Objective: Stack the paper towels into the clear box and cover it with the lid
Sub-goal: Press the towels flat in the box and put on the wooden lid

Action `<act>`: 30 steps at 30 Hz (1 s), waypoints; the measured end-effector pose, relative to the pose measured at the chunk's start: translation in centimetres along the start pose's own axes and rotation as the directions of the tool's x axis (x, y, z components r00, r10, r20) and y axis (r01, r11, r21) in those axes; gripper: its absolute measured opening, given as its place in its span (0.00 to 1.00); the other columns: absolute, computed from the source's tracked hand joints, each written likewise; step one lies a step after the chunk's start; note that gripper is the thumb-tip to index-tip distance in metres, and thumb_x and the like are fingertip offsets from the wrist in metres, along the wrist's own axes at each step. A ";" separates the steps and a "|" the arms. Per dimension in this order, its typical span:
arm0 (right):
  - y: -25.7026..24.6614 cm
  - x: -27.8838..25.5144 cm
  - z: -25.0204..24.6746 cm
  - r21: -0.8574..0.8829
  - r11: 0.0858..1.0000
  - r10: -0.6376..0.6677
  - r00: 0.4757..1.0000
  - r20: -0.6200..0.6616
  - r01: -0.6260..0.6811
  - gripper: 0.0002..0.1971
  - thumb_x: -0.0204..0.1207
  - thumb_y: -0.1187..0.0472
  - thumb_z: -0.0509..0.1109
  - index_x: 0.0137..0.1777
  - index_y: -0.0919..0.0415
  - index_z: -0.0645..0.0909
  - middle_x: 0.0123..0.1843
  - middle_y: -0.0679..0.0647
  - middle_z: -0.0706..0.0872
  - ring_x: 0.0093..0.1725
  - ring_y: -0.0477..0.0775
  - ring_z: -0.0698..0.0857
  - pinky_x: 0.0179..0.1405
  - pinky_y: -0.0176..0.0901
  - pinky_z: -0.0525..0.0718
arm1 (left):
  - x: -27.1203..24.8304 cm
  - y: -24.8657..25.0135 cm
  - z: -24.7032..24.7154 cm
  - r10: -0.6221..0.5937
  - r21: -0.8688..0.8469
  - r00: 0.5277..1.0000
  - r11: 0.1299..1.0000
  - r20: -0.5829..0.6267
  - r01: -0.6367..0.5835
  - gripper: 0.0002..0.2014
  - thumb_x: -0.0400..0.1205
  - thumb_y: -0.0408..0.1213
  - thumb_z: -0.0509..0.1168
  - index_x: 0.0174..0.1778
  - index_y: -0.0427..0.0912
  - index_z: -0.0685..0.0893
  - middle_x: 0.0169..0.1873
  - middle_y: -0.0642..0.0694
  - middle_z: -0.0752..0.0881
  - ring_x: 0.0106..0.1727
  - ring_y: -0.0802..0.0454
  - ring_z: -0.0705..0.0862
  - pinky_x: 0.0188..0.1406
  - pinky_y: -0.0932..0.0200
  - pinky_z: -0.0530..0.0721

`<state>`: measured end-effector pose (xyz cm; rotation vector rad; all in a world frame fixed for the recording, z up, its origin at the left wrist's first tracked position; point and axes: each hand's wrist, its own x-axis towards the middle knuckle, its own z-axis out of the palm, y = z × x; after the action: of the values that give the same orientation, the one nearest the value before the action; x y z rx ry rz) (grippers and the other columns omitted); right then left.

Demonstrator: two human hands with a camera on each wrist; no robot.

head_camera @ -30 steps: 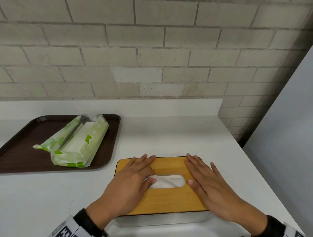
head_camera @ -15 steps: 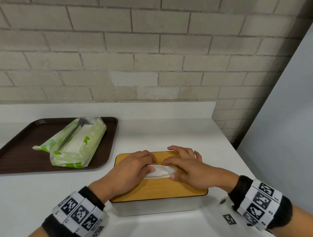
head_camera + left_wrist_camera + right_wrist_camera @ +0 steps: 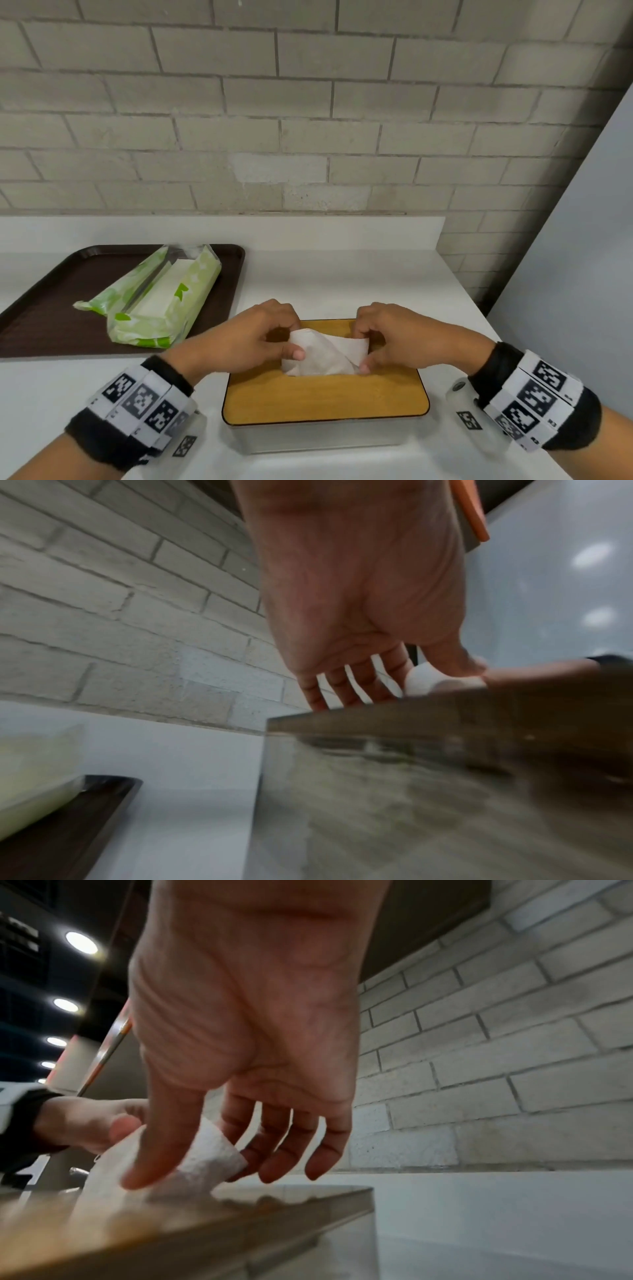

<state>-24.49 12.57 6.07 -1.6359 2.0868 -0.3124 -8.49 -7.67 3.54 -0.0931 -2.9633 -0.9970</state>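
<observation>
Paper towel (image 3: 323, 354): long axis spanning between both hands, left hand (image 3: 239, 339) and right hand (image 3: 400, 337) fingers pinching opposite ends above lid (image 3: 325, 397) slot.

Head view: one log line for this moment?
lid on clear box | left hand, right hand pinch paper towel through slot | green pack on tray

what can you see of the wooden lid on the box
The wooden lid is a flat, honey-coloured rectangle with rounded corners and a dark edge, seated level on the clear box on the white counter. A white paper towel sticks up through its slot, pinched by the left hand and right hand, which hide the lid's far half.
</observation>
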 end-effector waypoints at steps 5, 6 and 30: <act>0.0 -0.1 -0.2 0.227 0.972 -0.032 0.988 -0.149 0.066 0.07 0.74 0.61 0.73 0.41 0.65 0.82 0.41 0.46 0.84 0.47 0.50 0.82 0.52 0.41 0.78 | 0.4 0.4 -0.6 0.008 -0.232 0.998 0.973 0.059 0.006 0.10 0.79 0.44 0.70 0.33 0.61 0.82 0.43 0.58 0.85 0.48 0.59 0.84 0.49 0.65 0.79; 0.0 -0.1 -0.3 0.306 0.949 -0.022 0.983 -0.180 0.078 0.06 0.74 0.61 0.73 0.41 0.64 0.82 0.42 0.50 0.86 0.47 0.54 0.83 0.53 0.46 0.80 | 0.6 1.0 -0.6 0.008 -0.229 0.999 0.973 0.039 0.001 0.09 0.79 0.45 0.70 0.33 0.58 0.81 0.40 0.56 0.85 0.44 0.58 0.83 0.45 0.62 0.80; 3.3 -1.8 1.3 0.771 0.593 0.172 0.899 -0.403 0.232 0.05 0.68 0.71 0.72 0.35 0.68 0.78 0.29 0.45 0.86 0.33 0.40 0.84 0.36 0.29 0.81 | -1.3 0.1 -4.1 -0.161 -0.279 0.984 0.951 -0.081 0.132 0.02 0.68 0.42 0.76 0.29 0.53 0.90 0.32 0.52 0.89 0.35 0.63 0.84 0.42 0.74 0.76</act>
<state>-26.30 15.34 3.85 -1.0556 1.7200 -1.5370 -7.26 -10.17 6.85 0.1741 -2.7553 -1.3788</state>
